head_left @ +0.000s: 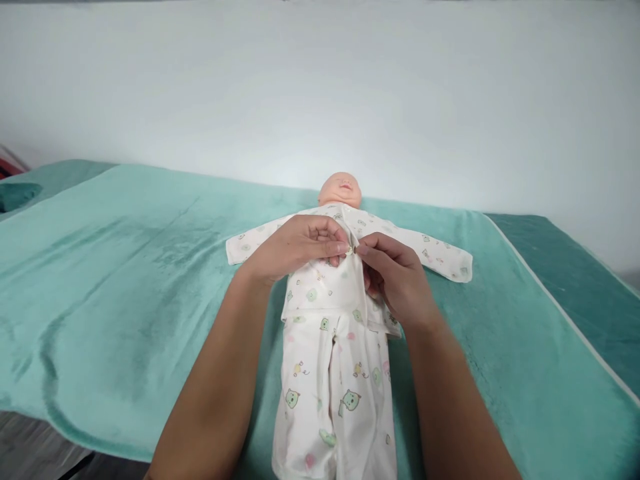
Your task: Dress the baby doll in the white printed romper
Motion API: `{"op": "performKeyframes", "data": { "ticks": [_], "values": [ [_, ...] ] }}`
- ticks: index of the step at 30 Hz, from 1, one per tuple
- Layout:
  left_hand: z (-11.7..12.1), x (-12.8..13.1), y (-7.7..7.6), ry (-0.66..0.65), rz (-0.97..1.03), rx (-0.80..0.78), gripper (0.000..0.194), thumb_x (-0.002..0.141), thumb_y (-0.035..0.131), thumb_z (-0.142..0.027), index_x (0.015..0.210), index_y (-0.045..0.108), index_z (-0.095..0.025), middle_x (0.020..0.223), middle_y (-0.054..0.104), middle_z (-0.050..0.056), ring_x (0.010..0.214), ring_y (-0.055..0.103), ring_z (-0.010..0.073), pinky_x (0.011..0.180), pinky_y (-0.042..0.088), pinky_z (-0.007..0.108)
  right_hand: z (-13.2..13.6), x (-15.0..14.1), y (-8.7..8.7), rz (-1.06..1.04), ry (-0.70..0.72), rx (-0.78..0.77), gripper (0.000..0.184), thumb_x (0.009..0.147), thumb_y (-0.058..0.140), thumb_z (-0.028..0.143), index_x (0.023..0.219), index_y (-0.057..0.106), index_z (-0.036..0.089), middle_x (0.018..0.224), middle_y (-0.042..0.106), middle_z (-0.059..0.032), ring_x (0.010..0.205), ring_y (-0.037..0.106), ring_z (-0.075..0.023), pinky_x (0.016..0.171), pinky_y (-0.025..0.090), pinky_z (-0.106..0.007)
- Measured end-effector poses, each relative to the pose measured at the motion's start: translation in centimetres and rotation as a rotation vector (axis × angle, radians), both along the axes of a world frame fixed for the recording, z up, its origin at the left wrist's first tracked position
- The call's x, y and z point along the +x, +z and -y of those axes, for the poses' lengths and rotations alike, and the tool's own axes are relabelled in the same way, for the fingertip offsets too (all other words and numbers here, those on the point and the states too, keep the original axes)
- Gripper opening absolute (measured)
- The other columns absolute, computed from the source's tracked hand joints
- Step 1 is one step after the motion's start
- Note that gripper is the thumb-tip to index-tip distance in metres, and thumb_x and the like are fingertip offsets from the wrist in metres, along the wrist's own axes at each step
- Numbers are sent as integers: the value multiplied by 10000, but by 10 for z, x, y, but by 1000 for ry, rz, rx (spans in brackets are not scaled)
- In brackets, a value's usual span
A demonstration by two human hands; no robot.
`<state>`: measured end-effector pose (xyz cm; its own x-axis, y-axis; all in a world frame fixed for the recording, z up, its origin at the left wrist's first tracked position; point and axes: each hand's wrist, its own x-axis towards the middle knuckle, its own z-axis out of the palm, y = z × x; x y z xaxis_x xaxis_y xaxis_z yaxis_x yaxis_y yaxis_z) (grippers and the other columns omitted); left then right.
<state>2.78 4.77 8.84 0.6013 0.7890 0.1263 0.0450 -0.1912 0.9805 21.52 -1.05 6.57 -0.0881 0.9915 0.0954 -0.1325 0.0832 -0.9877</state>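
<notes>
A baby doll lies on its back, dressed in a white printed baby shirt and matching white trousers. Over the chest, my left hand pinches the shirt's front edge between thumb and fingers. Close beside it, my right hand pinches the same front opening from the other side. A small pale fastening, perhaps a button or snap, shows between the fingertips; its exact kind is mostly hidden. Both sleeves stretch out sideways, and no doll hands show at the cuffs.
A turquoise plush blanket spreads under the doll, with folds at the left. Darker green cloth lies beyond its pale edge at the right. A white wall rises behind. Dark grey floor shows at the lower left.
</notes>
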Motion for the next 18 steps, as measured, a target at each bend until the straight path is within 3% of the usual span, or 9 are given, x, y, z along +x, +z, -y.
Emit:
{"op": "performKeyframes", "data": {
  "ticks": [10,18],
  "values": [
    [1,1,0,13,-12,-16,229,810,771,-369,841,671,-166,728,680,11,699,632,115,687,521,263,-1,2,1,65,22,29,265,917,663,420,781,593,203,568,610,31,450,548,-101,442,437,-220],
    [-1,2,1,-7,-38,-36,262,796,790,-386,842,648,-171,712,670,3,685,630,115,677,516,266,1,6,4,122,76,13,193,899,694,364,951,586,213,622,616,45,512,575,-107,516,488,-236]
  ]
}}
